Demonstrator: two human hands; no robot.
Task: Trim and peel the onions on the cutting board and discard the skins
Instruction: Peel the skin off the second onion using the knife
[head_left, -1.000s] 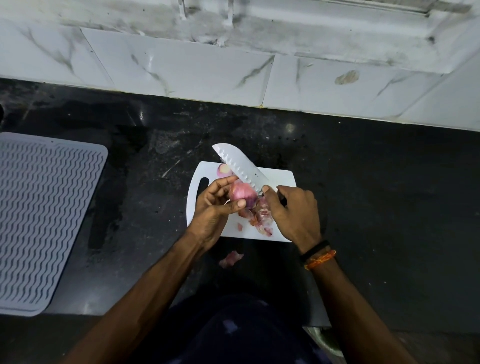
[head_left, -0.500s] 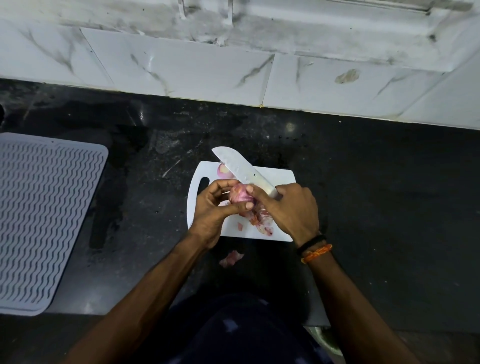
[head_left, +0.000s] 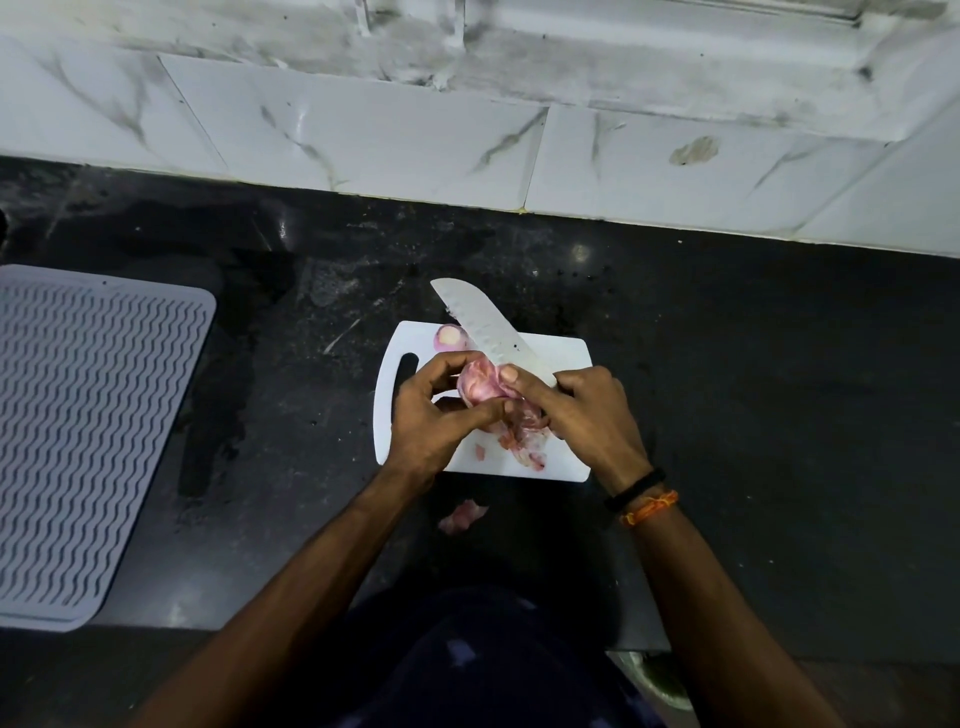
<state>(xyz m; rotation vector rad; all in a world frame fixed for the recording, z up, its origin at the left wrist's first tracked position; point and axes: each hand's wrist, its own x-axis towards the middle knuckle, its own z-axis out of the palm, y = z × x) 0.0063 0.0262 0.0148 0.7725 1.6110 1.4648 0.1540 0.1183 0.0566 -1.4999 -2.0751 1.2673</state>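
Observation:
A pink onion (head_left: 480, 387) is held just above the white cutting board (head_left: 563, 356). My left hand (head_left: 436, 415) grips it from the left with curled fingers and thumb. My right hand (head_left: 582, 410) grips a white-bladed knife (head_left: 485, 325) whose blade points up and left, and its thumb presses on the onion's skin. Loose pink skins (head_left: 524, 439) lie on the board under my hands. A second, trimmed onion (head_left: 449, 335) sits at the board's far edge, partly behind the blade.
One piece of skin (head_left: 462, 514) lies on the black counter in front of the board. A grey ribbed mat (head_left: 78, 436) covers the counter at the left. White marble tiles (head_left: 363, 124) form the wall behind. A pale object (head_left: 657, 680) shows below the counter edge.
My right thumb has slid further onto the onion, which my left hand has turned slightly. The knife blade has stayed pointing up-left.

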